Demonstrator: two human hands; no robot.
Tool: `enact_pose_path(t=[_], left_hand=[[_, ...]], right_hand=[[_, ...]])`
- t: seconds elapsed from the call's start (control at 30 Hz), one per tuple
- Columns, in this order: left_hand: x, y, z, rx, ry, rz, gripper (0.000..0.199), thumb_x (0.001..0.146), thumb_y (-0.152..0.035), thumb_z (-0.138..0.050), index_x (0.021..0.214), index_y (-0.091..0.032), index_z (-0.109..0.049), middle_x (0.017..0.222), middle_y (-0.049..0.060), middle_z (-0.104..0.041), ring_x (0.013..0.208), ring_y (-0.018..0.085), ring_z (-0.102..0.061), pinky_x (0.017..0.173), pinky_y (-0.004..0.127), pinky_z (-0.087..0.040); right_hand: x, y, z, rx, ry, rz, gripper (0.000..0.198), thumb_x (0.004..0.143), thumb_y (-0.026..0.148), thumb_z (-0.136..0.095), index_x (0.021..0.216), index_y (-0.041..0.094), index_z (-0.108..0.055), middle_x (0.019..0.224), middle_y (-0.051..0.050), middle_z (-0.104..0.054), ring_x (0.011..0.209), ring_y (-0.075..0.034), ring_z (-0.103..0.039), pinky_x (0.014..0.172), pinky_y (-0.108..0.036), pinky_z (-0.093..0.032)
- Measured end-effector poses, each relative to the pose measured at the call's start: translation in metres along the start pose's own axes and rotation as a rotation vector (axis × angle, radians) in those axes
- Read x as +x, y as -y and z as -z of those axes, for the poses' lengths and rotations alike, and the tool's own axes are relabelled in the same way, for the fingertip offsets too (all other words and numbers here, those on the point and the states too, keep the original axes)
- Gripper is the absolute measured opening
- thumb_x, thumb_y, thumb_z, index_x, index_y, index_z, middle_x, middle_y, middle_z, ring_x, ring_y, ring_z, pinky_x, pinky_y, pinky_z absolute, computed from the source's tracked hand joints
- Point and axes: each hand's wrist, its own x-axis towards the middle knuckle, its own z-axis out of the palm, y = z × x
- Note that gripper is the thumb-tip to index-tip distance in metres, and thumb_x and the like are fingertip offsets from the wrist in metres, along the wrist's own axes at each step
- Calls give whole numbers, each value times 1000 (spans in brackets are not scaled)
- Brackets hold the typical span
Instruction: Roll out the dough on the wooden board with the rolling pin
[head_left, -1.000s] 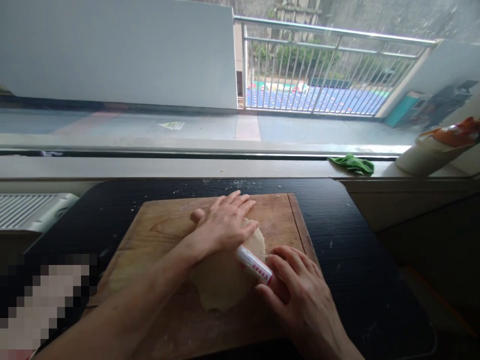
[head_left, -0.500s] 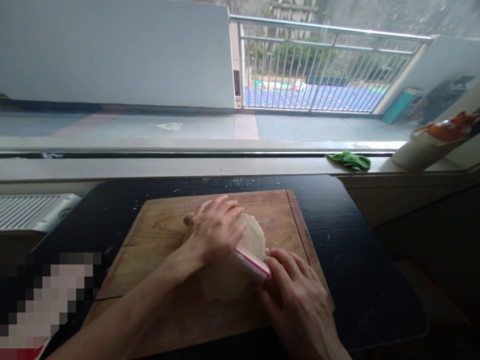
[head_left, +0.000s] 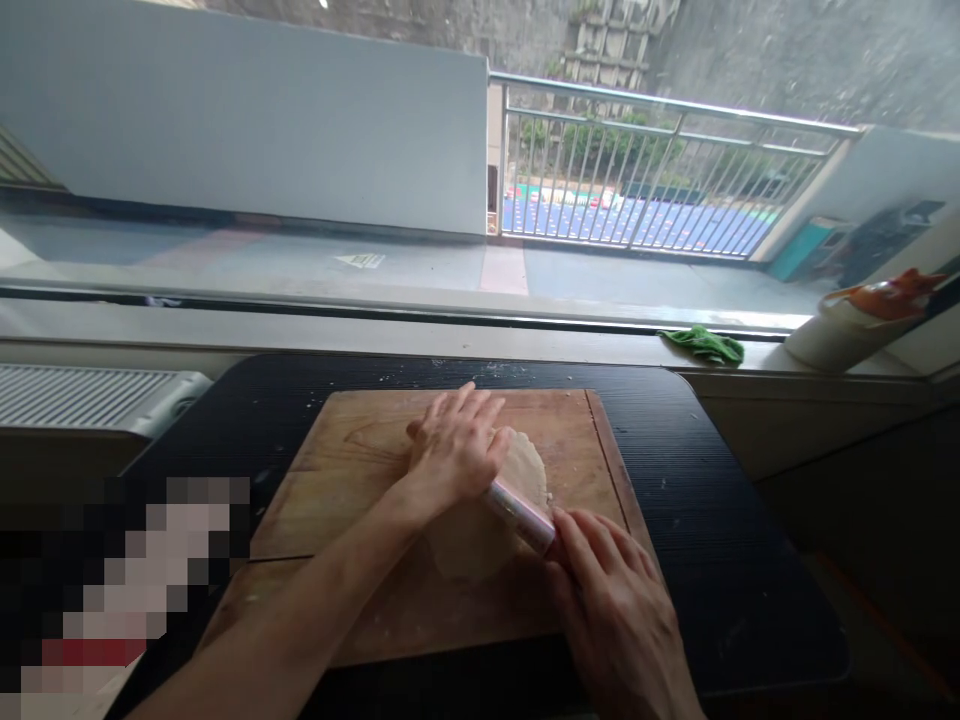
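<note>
A flat, pale sheet of dough [head_left: 480, 530] lies on a wooden cutting board [head_left: 352, 470]. Across it lies a white cylinder with pink print [head_left: 521, 515], used as a rolling pin. My left hand [head_left: 454, 445] presses palm down on the cylinder's far end, fingers spread flat over the dough. My right hand [head_left: 611, 595] presses on its near end, at the board's right edge. The middle of the cylinder shows between the hands; its ends are hidden under them.
The board rests on a black ribbed table [head_left: 712, 520] dusted with flour. A window sill behind holds a green cloth [head_left: 705, 343] and a white container [head_left: 847, 330]. A radiator [head_left: 90, 398] stands at the left. A blurred patch covers the lower left.
Both hands rolled the cylinder toward me and then away again over the dough. The camera tilted up a little.
</note>
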Motion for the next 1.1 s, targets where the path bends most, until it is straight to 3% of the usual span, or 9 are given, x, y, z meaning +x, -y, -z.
enact_pose_path(t=[0.1, 0.2, 0.3, 0.47, 0.57, 0.7, 0.8, 0.97, 1.1], left_hand=[[-50, 15, 13, 16, -32, -33, 40, 94, -31, -33, 120, -23, -61, 135, 3, -57, 138, 25, -34, 114, 53, -20], [-79, 25, 19, 13, -31, -70, 41, 95, -34, -34, 127, -24, -56, 138, 2, -54, 139, 25, -33, 114, 53, -19], [-77, 25, 17, 22, -52, -64, 40, 95, -33, -33, 125, -23, -58, 136, 2, -56, 136, 27, -37, 113, 54, -20], [-43, 13, 12, 19, -143, 14, 36, 93, -29, -35, 112, -22, -65, 124, 4, -64, 127, 28, -46, 109, 53, -25], [-54, 15, 14, -23, -188, -26, 32, 93, -30, -38, 110, -23, -64, 118, 5, -66, 118, 26, -52, 107, 50, -29], [-104, 32, 16, -35, -222, -119, 31, 92, -32, -45, 117, -20, -58, 119, 7, -64, 112, 24, -54, 101, 45, -35], [-134, 49, 18, 18, -265, -46, 31, 90, -39, -49, 113, -19, -59, 107, 7, -67, 97, 25, -58, 90, 45, -39], [-160, 71, 31, -51, -175, 63, 28, 90, -43, -48, 107, -24, -60, 99, 3, -63, 93, 23, -58, 86, 41, -41], [-173, 74, 31, -140, -219, 101, 28, 91, -40, -49, 112, -24, -58, 99, 3, -62, 93, 21, -58, 85, 38, -43]], right_hand=[[-14, 11, -2, -55, -52, 93, 49, 89, 25, -52, 136, 14, -44, 126, -9, -59, 114, -24, -53, 98, -41, -38], [-15, 16, -1, -66, -49, 115, 52, 87, 27, -53, 136, 14, -43, 126, -10, -59, 112, -25, -54, 96, -41, -39], [-6, 17, 0, -44, -23, 15, 44, 90, 28, -48, 133, 18, -47, 127, -10, -58, 112, -25, -54, 95, -42, -39], [15, 12, -1, -65, -6, -98, 33, 93, 35, -45, 123, 25, -56, 128, -7, -57, 112, -25, -54, 91, -41, -41], [28, 6, 1, -73, 40, -152, 33, 95, 35, -42, 122, 25, -57, 128, -7, -56, 113, -24, -54, 90, -40, -42], [58, 3, 0, -34, 72, -155, 33, 96, 36, -39, 121, 25, -58, 129, -6, -55, 119, -22, -51, 99, -41, -36], [93, 12, -11, -4, 127, -142, 32, 97, 38, -37, 114, 26, -62, 126, -5, -57, 115, -21, -52, 99, -40, -33], [153, 48, -45, -21, 193, -29, 35, 96, 41, -37, 110, 25, -64, 121, -5, -60, 109, -22, -52, 96, -39, -33], [174, 66, -59, 6, 216, 60, 33, 96, 40, -37, 115, 27, -61, 123, -3, -57, 111, -20, -49, 95, -35, -34]])
